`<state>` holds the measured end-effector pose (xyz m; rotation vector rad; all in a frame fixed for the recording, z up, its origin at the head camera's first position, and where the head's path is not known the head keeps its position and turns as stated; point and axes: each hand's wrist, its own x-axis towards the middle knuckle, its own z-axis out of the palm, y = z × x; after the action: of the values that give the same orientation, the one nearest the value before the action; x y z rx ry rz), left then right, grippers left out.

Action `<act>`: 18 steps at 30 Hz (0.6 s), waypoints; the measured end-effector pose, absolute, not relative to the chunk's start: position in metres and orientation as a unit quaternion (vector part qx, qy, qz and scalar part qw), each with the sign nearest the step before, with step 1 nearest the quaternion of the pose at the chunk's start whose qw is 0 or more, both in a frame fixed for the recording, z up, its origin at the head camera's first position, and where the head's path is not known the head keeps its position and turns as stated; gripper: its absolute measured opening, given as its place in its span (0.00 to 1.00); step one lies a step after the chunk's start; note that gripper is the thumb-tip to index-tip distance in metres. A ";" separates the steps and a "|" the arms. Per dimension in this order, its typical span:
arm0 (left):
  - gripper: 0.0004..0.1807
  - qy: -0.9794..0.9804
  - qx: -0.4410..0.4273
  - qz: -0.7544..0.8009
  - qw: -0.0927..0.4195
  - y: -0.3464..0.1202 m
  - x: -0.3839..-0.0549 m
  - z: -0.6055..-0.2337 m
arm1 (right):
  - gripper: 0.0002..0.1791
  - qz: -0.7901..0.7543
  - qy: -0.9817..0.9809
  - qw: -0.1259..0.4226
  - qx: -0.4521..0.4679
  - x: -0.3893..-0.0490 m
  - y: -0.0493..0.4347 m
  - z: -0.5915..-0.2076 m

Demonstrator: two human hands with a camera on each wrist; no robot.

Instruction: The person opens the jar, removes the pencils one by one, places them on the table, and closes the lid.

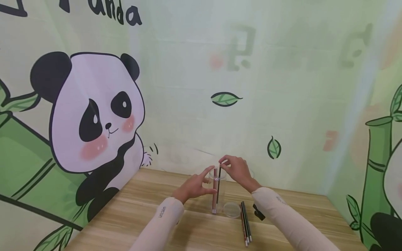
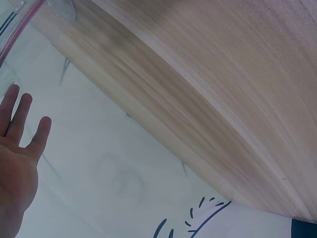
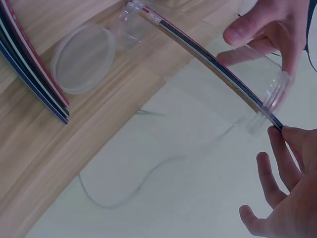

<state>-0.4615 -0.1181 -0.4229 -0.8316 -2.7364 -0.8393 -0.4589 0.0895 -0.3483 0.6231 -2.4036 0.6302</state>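
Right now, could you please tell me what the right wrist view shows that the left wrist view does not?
Only the right wrist view shows the right hand, pinching a pencil partly inside the clear container, and the loose pencils. Only the left wrist view shows short drawn dashes on the wall. Both show the left hand, the wooden table and at least part of the clear container.

Right hand (image 1: 237,170) pinching; left hand (image 1: 192,185) apparently spread

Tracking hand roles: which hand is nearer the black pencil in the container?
Right: the right hand pinches the black pencil at its top; the left hand is left of it, at the clear container.
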 end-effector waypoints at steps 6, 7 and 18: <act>0.53 -0.911 -0.286 -0.286 0.081 -0.117 -0.463 -0.424 | 0.05 0.236 -0.899 0.292 0.224 -0.461 0.092 -0.338; 0.53 -0.911 -0.286 -0.287 0.080 -0.118 -0.464 -0.424 | 0.05 0.236 -0.899 0.292 0.224 -0.461 0.092 -0.336; 0.53 -0.917 -0.272 -0.283 0.062 -0.118 -0.461 -0.421 | 0.07 0.246 -0.899 0.285 0.222 -0.457 0.099 -0.315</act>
<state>-0.4614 -0.1179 -0.4208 -0.8236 -2.7731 -0.8559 -0.4567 0.0988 -0.3154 0.5949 -2.4051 0.6587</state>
